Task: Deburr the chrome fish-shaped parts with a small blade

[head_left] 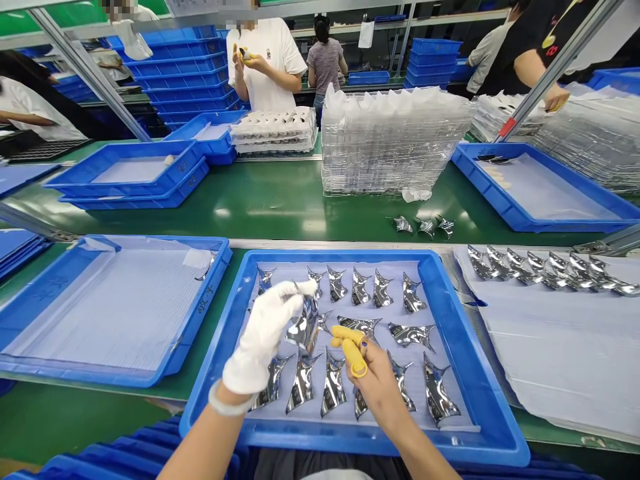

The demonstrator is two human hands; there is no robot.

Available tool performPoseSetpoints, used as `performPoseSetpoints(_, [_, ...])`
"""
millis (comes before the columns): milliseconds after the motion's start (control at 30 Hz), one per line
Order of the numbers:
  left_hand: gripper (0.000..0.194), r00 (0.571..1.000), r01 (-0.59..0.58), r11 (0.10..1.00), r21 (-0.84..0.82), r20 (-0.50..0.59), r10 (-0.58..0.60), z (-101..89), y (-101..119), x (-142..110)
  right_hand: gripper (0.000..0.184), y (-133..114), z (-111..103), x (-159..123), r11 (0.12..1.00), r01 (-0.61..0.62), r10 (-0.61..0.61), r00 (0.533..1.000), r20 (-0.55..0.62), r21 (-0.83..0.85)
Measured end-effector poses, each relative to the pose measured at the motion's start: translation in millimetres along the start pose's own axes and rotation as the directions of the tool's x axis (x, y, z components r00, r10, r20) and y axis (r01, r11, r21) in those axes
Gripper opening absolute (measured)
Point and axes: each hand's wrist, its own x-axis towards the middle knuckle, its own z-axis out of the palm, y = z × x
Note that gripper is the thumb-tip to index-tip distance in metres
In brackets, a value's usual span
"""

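Observation:
My left hand (265, 327), in a white glove, is closed on a shiny chrome-like curved metal piece (306, 327), held up over the blue tray (470, 373). Yellow finger cots cover fingertips of my right hand (365, 363). Its fingers are curled together, and no piece shows between them. Just behind those fingertips lies another mirror-bright piece (363, 325). Rows of similar pointed pieces rest on the tray's white liner, such as one (440, 390) at the near right corner. My forearms and hands hide some of them.
Left stands a blue tray (165, 360) with a white liner. To the right, a row of shiny pieces (550, 270) lies on white sheeting (570, 353). Beyond are three loose pieces (425, 227), a tall stack of clear plastic trays (385, 147) and co-workers, one (267, 67) handling a small item.

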Motion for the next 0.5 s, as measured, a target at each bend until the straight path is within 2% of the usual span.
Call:
performPoseSetpoints(100, [0.041,0.999,0.015,0.967,-0.255,-0.046,-0.028,16.4,13.7,-34.7,0.055,-7.5,10.8,-2.3,0.986,-0.056,0.024,0.98,0.2,0.156])
performPoseSetpoints(133, [0.037,0.995,0.043,0.922,-0.384,-0.064,-0.073,21.4,14.0,-42.5,0.056,-8.9,13.4,-4.0,0.977,-0.08,0.032,0.97,0.239,0.196])
performPoseSetpoints(233, [0.032,0.982,0.122,0.778,-0.617,-0.04,-0.186,29.9,8.7,-55.2,0.051,-10.7,16.5,-10.4,0.955,-0.117,0.053,0.971,0.232,0.271])
performPoseSetpoints(400, [0.04,0.934,0.256,0.775,-0.578,-0.057,-0.352,26.4,6.7,-62.9,0.037,-14.5,12.2,-20.0,0.986,0.005,-0.027,0.992,0.126,0.167])
performPoseSetpoints(500, [0.058,0.947,0.253,0.795,-0.551,-0.03,-0.321,27.0,12.0,-69.4,0.03,-20.8,10.8,-24.1,0.989,0.144,-0.145,0.986,0.083,0.021])
